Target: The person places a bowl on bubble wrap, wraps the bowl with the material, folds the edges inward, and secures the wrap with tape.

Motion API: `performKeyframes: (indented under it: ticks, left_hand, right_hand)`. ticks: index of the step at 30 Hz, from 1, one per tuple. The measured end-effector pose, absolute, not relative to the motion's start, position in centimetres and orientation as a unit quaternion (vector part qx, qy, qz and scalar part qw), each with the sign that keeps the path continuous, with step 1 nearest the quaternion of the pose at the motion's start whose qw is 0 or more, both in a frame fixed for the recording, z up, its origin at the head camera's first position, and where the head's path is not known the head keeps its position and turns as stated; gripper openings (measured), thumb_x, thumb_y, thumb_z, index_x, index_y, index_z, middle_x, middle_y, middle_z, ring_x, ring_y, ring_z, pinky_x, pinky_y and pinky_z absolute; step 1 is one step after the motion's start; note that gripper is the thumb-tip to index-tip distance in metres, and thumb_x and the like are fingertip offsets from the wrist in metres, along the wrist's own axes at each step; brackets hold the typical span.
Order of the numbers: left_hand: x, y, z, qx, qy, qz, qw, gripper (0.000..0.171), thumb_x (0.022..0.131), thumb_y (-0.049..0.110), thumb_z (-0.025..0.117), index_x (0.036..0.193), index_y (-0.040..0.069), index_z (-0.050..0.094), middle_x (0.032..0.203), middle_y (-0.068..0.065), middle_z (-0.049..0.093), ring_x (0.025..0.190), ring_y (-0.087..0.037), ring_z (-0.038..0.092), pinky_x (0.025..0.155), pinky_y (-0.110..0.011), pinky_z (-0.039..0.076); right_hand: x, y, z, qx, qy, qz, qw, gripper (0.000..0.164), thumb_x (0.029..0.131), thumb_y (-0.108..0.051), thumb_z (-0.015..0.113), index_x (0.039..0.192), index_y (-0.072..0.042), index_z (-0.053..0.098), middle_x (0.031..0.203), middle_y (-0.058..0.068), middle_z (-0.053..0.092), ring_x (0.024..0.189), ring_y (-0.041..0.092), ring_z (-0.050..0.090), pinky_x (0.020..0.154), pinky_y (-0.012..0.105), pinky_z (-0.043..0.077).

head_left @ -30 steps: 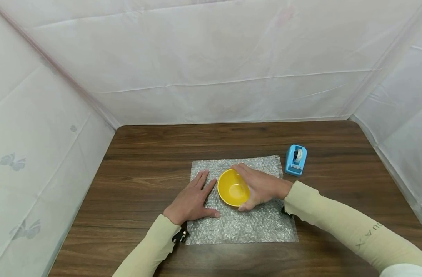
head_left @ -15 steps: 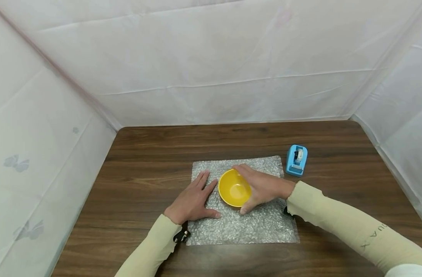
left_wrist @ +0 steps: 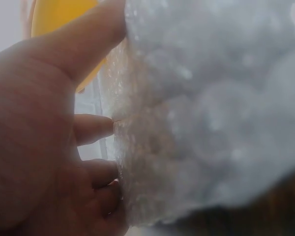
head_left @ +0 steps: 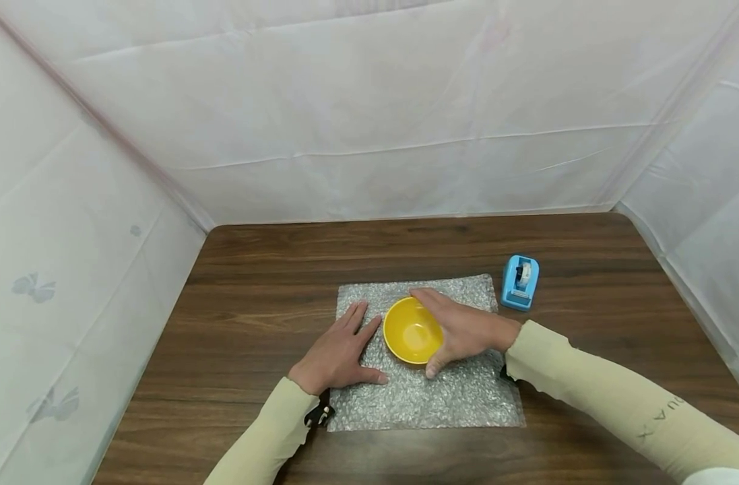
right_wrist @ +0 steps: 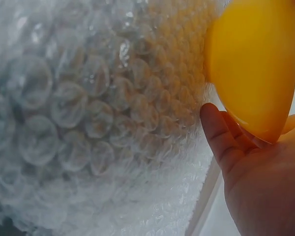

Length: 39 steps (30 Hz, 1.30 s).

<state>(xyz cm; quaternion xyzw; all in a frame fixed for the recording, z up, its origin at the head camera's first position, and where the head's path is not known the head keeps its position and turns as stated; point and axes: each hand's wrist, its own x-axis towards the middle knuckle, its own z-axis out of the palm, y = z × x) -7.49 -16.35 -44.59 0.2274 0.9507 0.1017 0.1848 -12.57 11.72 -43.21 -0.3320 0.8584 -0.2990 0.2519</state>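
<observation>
A yellow bowl (head_left: 412, 331) sits upright on a rectangular sheet of bubble wrap (head_left: 424, 397) that lies on the table. My right hand (head_left: 464, 329) spans the bowl's right side, fingers round the far rim and thumb at the near side. From the right wrist, the bowl (right_wrist: 258, 64) shows its base against the bubble wrap (right_wrist: 103, 108), with fingers beside its wall. My left hand (head_left: 339, 353) rests on the sheet's left part, fingers spread, its index fingertip close to the bowl. The left wrist view shows this hand (left_wrist: 44, 108) against the bubbles.
A blue tape dispenser (head_left: 519, 282) with a roll of tape stands right of the sheet's far corner. The dark wooden table (head_left: 272, 269) is enclosed by pale fabric walls (head_left: 369, 135) at the back and both sides.
Both hands and the bowl keep nearly the same places. The whole head view has drifted slightly. The right thumb sits a touch farther from the bowl's near rim.
</observation>
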Motion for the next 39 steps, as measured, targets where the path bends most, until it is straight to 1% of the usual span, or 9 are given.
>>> performKeyframes:
  ticks: [8, 14, 21, 28, 34, 36, 39]
  left_hand:
    - [-7.4, -16.4, -44.7, 0.224, 0.951, 0.103, 0.186, 0.108, 0.081, 0.072, 0.075, 0.164, 0.017, 0.034, 0.176, -0.015, 0.013, 0.164, -0.034, 0.015, 0.129, -0.053, 0.029]
    - [-7.3, -16.5, -44.8, 0.223, 0.951, 0.103, 0.186, 0.108, 0.08, 0.073, 0.075, 0.164, 0.017, 0.034, 0.176, -0.015, 0.013, 0.164, -0.035, 0.014, 0.128, -0.054, 0.029]
    - [-7.3, -16.5, -44.8, 0.228, 0.951, 0.104, 0.183, 0.108, 0.08, 0.072, 0.075, 0.164, 0.017, 0.034, 0.176, -0.016, 0.013, 0.164, -0.035, 0.014, 0.128, -0.053, 0.03]
    - [-7.4, -16.4, -44.7, 0.229, 0.95, 0.107, 0.182, 0.108, 0.08, 0.072, 0.075, 0.164, 0.018, 0.034, 0.176, -0.015, 0.014, 0.164, -0.035, 0.015, 0.128, -0.053, 0.03]
    - [-7.4, -16.4, -44.6, 0.226, 0.951, 0.108, 0.182, 0.108, 0.08, 0.072, 0.076, 0.164, 0.017, 0.035, 0.176, -0.015, 0.014, 0.164, -0.035, 0.015, 0.128, -0.053, 0.03]
    - [-7.4, -16.3, -44.6, 0.225, 0.951, 0.108, 0.182, 0.108, 0.08, 0.072, 0.076, 0.164, 0.017, 0.035, 0.176, -0.015, 0.014, 0.164, -0.035, 0.015, 0.128, -0.054, 0.029]
    - [-7.5, -16.3, -44.6, 0.224, 0.951, 0.11, 0.183, 0.108, 0.08, 0.072, 0.076, 0.164, 0.017, 0.035, 0.176, -0.015, 0.014, 0.164, -0.035, 0.015, 0.128, -0.054, 0.029]
  right_hand:
    - [-12.2, 11.9, -43.0, -0.333, 0.859, -0.303, 0.245, 0.142, 0.063, -0.057, 0.096, 0.166, -0.006, 0.012, 0.173, 0.02, 0.015, 0.156, 0.041, 0.03, 0.123, 0.065, 0.033]
    - [-12.0, 12.1, -43.0, -0.337, 0.859, -0.302, 0.239, 0.143, 0.062, -0.058, 0.096, 0.166, -0.007, 0.011, 0.174, 0.021, 0.013, 0.157, 0.043, 0.028, 0.122, 0.067, 0.033]
    - [-11.8, 12.8, -42.9, -0.345, 0.859, -0.301, 0.23, 0.143, 0.064, -0.058, 0.095, 0.166, -0.006, 0.01, 0.174, 0.021, 0.013, 0.157, 0.044, 0.027, 0.121, 0.068, 0.033]
    - [-11.6, 13.6, -42.7, -0.33, 0.864, -0.296, 0.237, 0.142, 0.063, -0.061, 0.094, 0.167, -0.01, 0.011, 0.175, 0.018, 0.012, 0.158, 0.043, 0.026, 0.121, 0.069, 0.031]
    - [-11.3, 14.2, -42.6, -0.336, 0.865, -0.293, 0.23, 0.14, 0.065, -0.06, 0.093, 0.166, -0.009, 0.013, 0.174, 0.018, 0.015, 0.157, 0.043, 0.028, 0.121, 0.067, 0.033]
    - [-11.3, 14.4, -42.5, -0.342, 0.864, -0.295, 0.223, 0.14, 0.065, -0.059, 0.094, 0.166, -0.007, 0.013, 0.173, 0.02, 0.016, 0.157, 0.044, 0.028, 0.121, 0.068, 0.033]
    - [-11.2, 14.7, -42.4, -0.343, 0.863, -0.298, 0.222, 0.139, 0.064, -0.059, 0.094, 0.166, -0.009, 0.015, 0.173, 0.017, 0.019, 0.157, 0.041, 0.03, 0.121, 0.066, 0.034]
